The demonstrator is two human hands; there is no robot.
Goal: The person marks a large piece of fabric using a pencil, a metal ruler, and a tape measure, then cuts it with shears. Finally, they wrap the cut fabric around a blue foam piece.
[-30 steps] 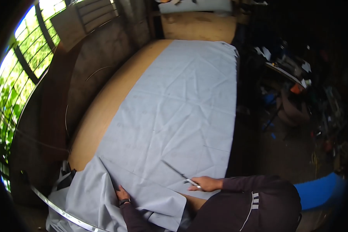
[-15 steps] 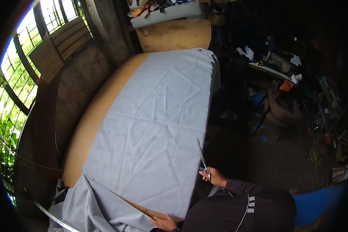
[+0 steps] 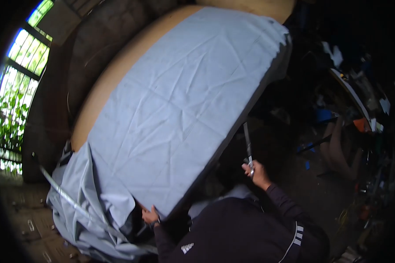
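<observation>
A large sheet of light grey fabric [image 3: 175,105], creased and marked with faint lines, lies over a wooden table [image 3: 96,94]. My left hand [image 3: 151,215] is at the sheet's near edge, its thumb and fingers closed at the fabric's corner; blur softens the grip. My right hand [image 3: 258,174] holds long metal scissors [image 3: 247,142] by the handles, off the table's right side. Their blades look closed and point away from me. Beside my left hand, more grey fabric [image 3: 85,210] hangs in loose folds off the table's near left end.
A pale measuring strip [image 3: 74,204] lies across the hanging folds. Barred windows [image 3: 19,92] stand at the left. To the right are a brown chair [image 3: 338,149] and a cluttered worktable [image 3: 353,94] in shadow.
The view has turned and tilted down. My right hand has carried the scissors rightward, away from the fabric's edge. My left hand has shifted along the near edge of the sheet.
</observation>
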